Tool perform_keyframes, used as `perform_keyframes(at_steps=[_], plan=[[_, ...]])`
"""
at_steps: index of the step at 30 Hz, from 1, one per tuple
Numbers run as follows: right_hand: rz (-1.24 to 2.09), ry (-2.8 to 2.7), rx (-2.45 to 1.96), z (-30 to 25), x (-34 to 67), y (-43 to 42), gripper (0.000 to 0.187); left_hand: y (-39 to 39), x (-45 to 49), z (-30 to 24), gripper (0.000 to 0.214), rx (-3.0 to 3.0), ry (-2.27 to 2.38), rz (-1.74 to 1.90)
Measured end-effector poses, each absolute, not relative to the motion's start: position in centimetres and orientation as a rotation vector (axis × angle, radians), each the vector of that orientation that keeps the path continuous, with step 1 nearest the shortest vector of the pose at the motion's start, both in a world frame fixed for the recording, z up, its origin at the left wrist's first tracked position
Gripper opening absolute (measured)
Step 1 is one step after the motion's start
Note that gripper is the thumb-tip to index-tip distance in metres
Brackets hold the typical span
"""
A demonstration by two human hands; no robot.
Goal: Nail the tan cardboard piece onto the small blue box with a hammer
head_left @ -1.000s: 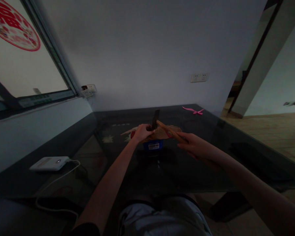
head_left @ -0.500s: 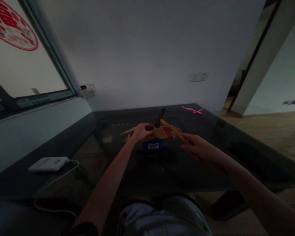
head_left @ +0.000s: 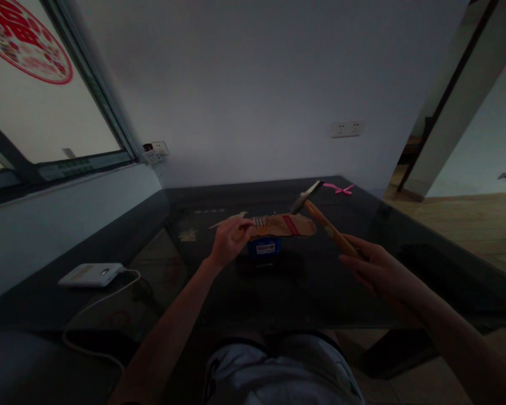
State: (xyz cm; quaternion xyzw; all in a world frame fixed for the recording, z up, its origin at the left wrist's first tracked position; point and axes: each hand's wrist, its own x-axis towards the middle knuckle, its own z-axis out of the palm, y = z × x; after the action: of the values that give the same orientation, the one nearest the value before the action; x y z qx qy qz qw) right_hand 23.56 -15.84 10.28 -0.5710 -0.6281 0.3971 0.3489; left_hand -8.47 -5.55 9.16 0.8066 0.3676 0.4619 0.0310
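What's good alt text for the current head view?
The right hand holds a wooden-handled hammer near brown cardboard, which sits above a blue container on a dark table; the left hand is at the cardboard's left part.

Table Layout: Container Ctr, Hands Either Side

Container mid-table, w/ cardboard across its top, overhanging to the right. Left hand at cardboard's left end; right hand to the right & nearer, on handle of tool, whose head is up by cardboard's far right side. Ribbon at table's far right, just beyond tool head. Slab on right side. Power bank nr left, cable running off its right end toward near edge. Wall behind table, w/ sockets right of ctr; window far left. Lap at near edge, ctr.
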Motion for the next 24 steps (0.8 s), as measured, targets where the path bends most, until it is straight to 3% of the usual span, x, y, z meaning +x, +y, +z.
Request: perform_keyframes(at_steps=[4, 7, 12, 24], plan=[[1.041, -1.584, -1.496, 9.7, 24.2, -16.6, 0.07, -7.9, -8.6, 6.3, 0.019, 2.659, 1.03, 0.797], [1.035, -1.563, -1.503, 9.3, 24.4, -17.0, 0.069, -7.8, -8.6, 4.2, 0.018, 2.643, 1.173, 0.555], [1.036, -1.561, -1.486, 8.5, 24.5, -17.4, 0.066, -7.0, -8.2, 2.7, 0.017, 2.613, 1.415, 0.407], [1.068, -1.538, -1.467, 8.1, 23.8, -18.0, 0.06, -6.3, -7.4, 2.7, 0.015, 2.639, 1.388, 0.163]])
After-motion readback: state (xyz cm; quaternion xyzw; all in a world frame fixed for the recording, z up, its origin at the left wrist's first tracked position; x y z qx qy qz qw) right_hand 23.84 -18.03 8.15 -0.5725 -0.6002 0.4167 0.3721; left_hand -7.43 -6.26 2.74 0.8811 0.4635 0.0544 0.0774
